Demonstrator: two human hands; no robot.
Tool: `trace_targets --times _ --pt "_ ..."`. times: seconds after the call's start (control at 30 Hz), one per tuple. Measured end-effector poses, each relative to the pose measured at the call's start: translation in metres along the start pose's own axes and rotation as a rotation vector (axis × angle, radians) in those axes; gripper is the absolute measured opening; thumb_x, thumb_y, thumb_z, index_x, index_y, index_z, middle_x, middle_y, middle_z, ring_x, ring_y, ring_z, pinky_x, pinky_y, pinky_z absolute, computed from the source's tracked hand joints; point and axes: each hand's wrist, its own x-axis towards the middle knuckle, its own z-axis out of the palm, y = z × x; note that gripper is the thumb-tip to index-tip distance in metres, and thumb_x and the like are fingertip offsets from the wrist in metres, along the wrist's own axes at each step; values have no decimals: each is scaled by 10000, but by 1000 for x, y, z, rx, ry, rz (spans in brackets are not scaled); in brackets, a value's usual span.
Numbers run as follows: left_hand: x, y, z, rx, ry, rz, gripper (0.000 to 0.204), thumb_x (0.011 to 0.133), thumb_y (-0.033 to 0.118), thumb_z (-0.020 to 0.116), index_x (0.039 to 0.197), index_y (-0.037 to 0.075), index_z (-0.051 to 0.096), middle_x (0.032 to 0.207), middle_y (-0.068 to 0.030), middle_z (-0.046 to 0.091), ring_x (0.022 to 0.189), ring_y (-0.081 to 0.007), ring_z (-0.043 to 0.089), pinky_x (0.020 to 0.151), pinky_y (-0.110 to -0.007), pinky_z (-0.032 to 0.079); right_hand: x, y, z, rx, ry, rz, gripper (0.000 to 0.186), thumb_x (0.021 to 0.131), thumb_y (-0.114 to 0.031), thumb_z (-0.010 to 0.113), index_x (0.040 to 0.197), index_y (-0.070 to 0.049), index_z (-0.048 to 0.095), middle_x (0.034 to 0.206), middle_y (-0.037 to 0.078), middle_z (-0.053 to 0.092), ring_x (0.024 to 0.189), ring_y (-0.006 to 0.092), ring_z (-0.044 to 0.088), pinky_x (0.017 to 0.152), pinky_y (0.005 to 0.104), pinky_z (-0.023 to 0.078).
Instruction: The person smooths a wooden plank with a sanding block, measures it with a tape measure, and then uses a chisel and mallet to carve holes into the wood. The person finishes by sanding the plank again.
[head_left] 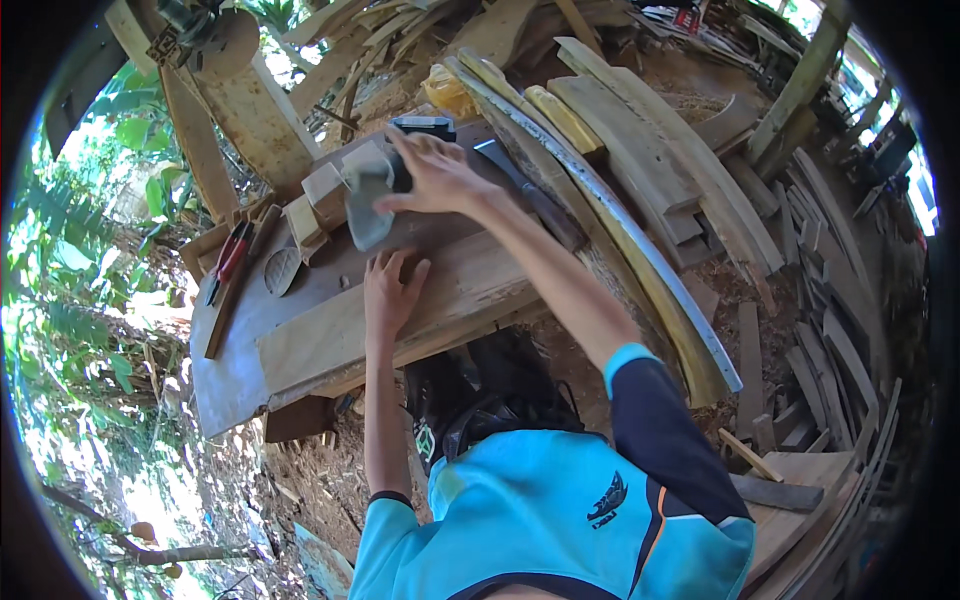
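Note:
My left hand (388,295) lies on a long wooden board (430,290) along the bench's near side, fingers spread and partly bent at its far edge. It holds nothing that I can see. Beyond it, my right hand (445,178) is curved wide around the dark end of a grey-green object (370,212); blur hides its kind. Small wood blocks (322,192) sit left of that object. A chisel-like tool with a flat metal blade (500,158) lies right of my right hand. Behind the hand is a black and grey box-shaped thing (424,127).
Red-handled pliers (232,255) and a narrow wood strip (240,285) lie on the bench's left part (225,375). Long curved planks (640,150) lean at the right, beside a pale-edged strip (640,245). Scrap wood (830,350) covers ground farther right. A post (240,120) stands far left.

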Motion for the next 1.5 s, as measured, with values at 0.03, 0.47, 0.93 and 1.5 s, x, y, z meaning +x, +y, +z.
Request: trace_targets --times 0.03,0.47,0.93,1.5 --pt "-2 -6 -2 -74 -35 -15 288 763 241 610 980 54 584 970 -147 566 887 -304 536 781 -381 410 -13 13 -11 81 -85 -13 793 723 -483 617 1323 -113 253 1100 257 475 1051 345 473 923 397 344" --pt "-7 23 -5 31 -47 47 258 737 263 627 941 107 611 958 -77 559 901 -265 534 795 -364 395 -176 102 -136 -707 -334 444 157 797 -139 502 834 12 525 884 182 569 798 341 591 651 412 491" --pt "-31 -3 -40 98 10 187 215 718 166 654 919 93 624 944 -101 562 869 -282 544 767 -352 435 -179 80 -221 -373 20 337 326 867 -158 465 1167 -33 444 752 173 552 635 248 578 527 316 442" --pt "-101 -7 -125 -1379 573 -489 485 858 298 477 1228 28 316 1095 -206 511 900 -251 582 749 -322 519 -134 31 -168 51 -396 117 207 780 -147 556 688 39 563 527 124 490 465 198 489 475 299 357"
